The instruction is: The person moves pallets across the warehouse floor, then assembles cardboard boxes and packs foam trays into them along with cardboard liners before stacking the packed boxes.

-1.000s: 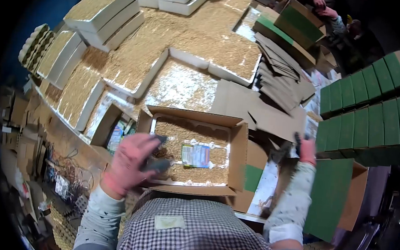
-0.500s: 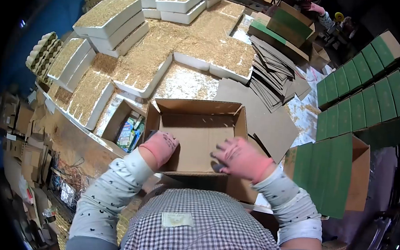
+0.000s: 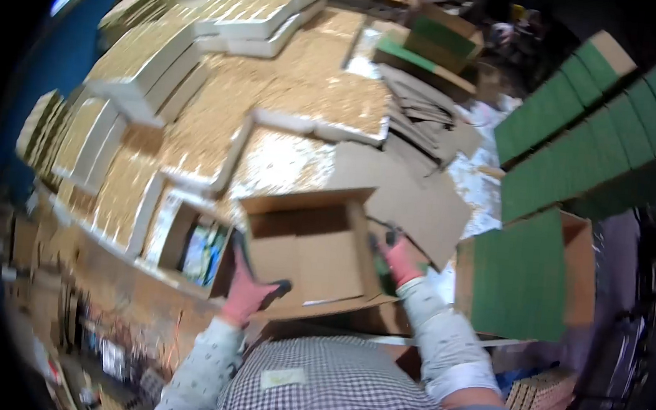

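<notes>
An open cardboard box with bare inside sits in front of me, slightly tilted. My left hand, in a pink glove with dark fingertips, grips its left side, fingers stretched along the outer wall and thumb at the front corner. On the opposite side, my right hand holds the right wall, its thumb by the rim. Close to my left hand stands a smaller box with blue-green printed packets inside. Flat grey cardboard sheets lie beyond my right hand.
White trays filled with tan, straw-like material cover the back and left. Rows of green boxes stand at right, with an open green carton nearer. Loose cardboard pieces pile up near a green box at the back.
Both hands have moved from inside the box to its outer sides. The box has turned and tilted a little. The whole view has shifted and blurred.
</notes>
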The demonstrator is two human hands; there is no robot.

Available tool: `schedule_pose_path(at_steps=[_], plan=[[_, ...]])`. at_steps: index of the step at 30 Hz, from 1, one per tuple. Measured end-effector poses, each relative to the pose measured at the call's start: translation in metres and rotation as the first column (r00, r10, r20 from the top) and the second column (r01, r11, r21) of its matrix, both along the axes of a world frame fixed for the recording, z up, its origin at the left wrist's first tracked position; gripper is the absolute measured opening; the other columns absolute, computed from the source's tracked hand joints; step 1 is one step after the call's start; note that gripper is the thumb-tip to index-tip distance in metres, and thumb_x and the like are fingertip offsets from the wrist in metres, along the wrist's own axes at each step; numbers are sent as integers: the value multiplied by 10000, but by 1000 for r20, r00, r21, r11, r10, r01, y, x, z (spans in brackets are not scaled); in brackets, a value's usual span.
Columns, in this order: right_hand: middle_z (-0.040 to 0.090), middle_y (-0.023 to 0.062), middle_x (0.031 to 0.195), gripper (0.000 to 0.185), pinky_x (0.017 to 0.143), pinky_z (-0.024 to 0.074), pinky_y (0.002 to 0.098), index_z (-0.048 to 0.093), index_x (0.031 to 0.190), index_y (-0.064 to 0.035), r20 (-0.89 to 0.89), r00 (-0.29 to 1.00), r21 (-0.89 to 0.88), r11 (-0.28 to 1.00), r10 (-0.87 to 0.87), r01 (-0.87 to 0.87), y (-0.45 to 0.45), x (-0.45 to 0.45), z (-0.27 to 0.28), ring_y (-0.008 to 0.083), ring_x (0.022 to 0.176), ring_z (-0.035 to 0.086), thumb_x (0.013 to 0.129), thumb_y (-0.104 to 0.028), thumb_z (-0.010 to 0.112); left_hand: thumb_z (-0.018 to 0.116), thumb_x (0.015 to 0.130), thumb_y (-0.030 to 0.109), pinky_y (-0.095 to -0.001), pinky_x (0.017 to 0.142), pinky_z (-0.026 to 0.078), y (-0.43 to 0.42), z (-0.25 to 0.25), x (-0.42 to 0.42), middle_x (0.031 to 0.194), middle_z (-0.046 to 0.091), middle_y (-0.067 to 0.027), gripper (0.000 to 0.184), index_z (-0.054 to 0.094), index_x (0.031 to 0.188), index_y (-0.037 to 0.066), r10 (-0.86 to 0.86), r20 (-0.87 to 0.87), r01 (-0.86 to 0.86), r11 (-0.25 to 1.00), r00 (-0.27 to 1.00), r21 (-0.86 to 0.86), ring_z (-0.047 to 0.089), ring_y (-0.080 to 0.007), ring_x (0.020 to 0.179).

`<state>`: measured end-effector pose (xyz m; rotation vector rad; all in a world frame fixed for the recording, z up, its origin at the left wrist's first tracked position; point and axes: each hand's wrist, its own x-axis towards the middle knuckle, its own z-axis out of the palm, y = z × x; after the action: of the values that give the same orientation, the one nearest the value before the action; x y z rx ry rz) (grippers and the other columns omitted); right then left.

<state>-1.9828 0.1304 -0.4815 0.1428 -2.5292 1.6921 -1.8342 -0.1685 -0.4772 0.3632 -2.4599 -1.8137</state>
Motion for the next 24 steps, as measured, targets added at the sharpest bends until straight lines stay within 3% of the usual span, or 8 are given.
schedule_pose_path(at_steps=[2, 6, 10, 12, 14, 19, 22, 24], plan=[[401, 229, 1330, 802, 993, 353, 397, 347, 1341, -29, 579, 772, -17, 951, 261, -309, -17, 37, 63, 332, 1209, 413, 752, -464, 674, 835, 540, 134, -361, 1006, 359, -3, -2, 2, 1308, 393, -192, 1109, 141, 1391, -23, 4, 18, -10, 937, 1000, 349, 426, -265, 1186], [240, 184, 1438, 1014, 1086, 222, 369, 161, 1429, -48, 239, 939, 45, 963, 249, -267, 14, 106, 111, 305, 1328, 232, 678, -390, 751, 795, 622, 82, -312, 762, 521, 11, 43, -28, 1088, 577, -104, 842, 322, 1316, 19, -270, -67, 272, 858, 960, 436, 594, -204, 944], [278, 161, 1418, 975, 1078, 232, 342, 253, 1397, -39, 119, 938, -170, 925, -324, 341, 105, 162, 214, 271, 1301, 287, 611, -174, 813, 655, 760, 46, -288, 673, 519, 135, 98, -98, 962, 610, -94, 567, 411, 1271, 20, -425, -31, 376, 763, 905, 525, 611, -164, 791], [350, 169, 1344, 719, 1013, 330, 367, 338, 1335, -28, 3, 858, -262, 827, -514, 497, 148, 195, 258, 276, 1218, 389, 713, -130, 685, 499, 920, 234, -299, 744, 521, 180, 22, -193, 1092, 575, -62, 397, 469, 1251, 17, -519, -147, 365, 348, 842, 864, 605, -176, 888], [501, 170, 1200, 463, 904, 482, 365, 406, 1248, 3, -42, 805, -637, 636, -592, 435, 181, 218, 309, 262, 1056, 564, 802, -47, 517, 483, 911, 156, -306, 824, 481, 282, 97, -229, 1121, 572, -85, 396, 437, 1278, 14, -494, -276, 494, 388, 824, 778, 568, -170, 968], [455, 131, 1293, 459, 1021, 359, 404, 309, 1361, -55, -135, 631, -784, 472, -764, 403, 276, 192, 245, 250, 1185, 452, 941, -218, 394, 668, 788, 192, -295, 942, 381, 420, 139, -266, 1176, 540, -87, 609, 404, 1287, -34, -696, -560, 866, 493, 449, 82, 488, -160, 1067], [301, 157, 1426, 674, 1067, 277, 381, 95, 1450, -108, -116, 532, -389, 531, -839, 753, 258, 174, 194, 265, 1297, 332, 908, -165, 491, 639, 806, 148, -295, 965, 359, 426, 144, -238, 1240, 513, -102, 612, 365, 1334, 1, -598, -479, 766, 504, 643, 399, 482, -171, 1115], [500, 218, 1104, 580, 832, 426, 430, 239, 1374, -13, -186, 647, 525, 482, -739, 701, 275, 195, 223, 359, 966, 521, 879, -143, 513, 565, 860, 151, -286, 949, 363, 425, 137, -244, 1245, 503, -101, 543, 351, 1337, 7, -626, -557, 834, 472, 545, 286, 478, -163, 1098]])
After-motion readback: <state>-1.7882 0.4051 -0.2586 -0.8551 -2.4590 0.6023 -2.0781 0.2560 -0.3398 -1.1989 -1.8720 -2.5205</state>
